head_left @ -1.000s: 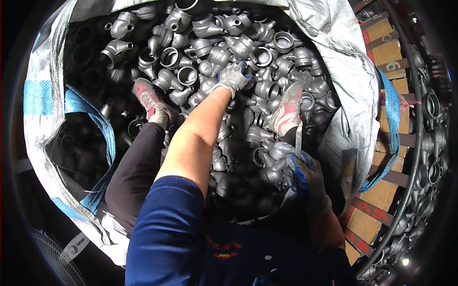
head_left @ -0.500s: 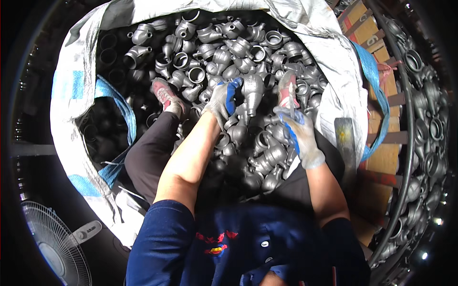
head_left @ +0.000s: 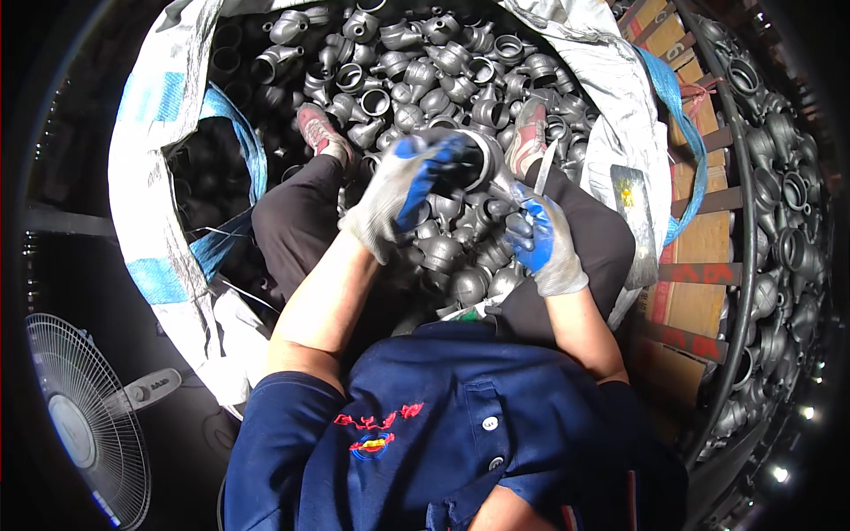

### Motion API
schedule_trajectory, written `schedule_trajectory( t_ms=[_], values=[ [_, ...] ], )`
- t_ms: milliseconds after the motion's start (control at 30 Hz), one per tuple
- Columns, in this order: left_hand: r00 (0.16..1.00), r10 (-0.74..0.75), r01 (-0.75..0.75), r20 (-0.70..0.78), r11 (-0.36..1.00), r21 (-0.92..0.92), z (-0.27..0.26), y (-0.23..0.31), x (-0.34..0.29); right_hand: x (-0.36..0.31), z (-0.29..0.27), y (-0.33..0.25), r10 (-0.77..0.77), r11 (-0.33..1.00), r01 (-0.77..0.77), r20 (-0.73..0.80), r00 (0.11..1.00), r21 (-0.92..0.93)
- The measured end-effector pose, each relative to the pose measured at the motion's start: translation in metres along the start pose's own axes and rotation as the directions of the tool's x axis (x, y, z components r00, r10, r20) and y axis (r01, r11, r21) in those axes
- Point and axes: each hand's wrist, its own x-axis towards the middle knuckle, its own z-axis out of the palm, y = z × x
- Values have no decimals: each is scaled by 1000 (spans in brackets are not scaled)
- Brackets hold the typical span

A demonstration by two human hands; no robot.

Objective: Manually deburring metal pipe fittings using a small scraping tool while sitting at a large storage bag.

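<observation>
Between my knees, my left hand, in a grey glove with a blue coated palm, is closed round a dark grey bulb-shaped metal casting. The casting's round open rim faces to the right, and the fingers on it are partly blurred. Just right of it, my right hand in a matching glove is closed on a thin, flat, pale blade-like tool that points upward. Its handle is hidden in the fingers. Below both hands lie more of the same grey castings.
A big white woven sack with blue straps surrounds the heap and my legs. Pink shoes rest on the castings. At right, a barred metal frame stands before more castings. A fan is at lower left.
My left hand has turned the casting from neck-down to rim facing right and brought it closer. My right hand has shifted slightly left with the blade-like tool. The view has tilted slightly.
</observation>
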Motion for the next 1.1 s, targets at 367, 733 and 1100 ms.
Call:
schedule_trajectory(
  t_ms=[367, 733, 1100],
  values=[
    [969, -190, 159, -161, 970, -186, 14, -71, -30, -30, 35, 7, 47, 983, -41, 31, 998, -178],
    [811, -547, 304, 206, 95, -948, 29, -56, -27, -35, 55, 6, -259, 834, 223, -2, 966, -505],
    [783, -600, 370, 166, 234, -899, 29, -52, -32, -32, 50, 0, -364, 795, 320, 17, 931, -516]
  ],
)
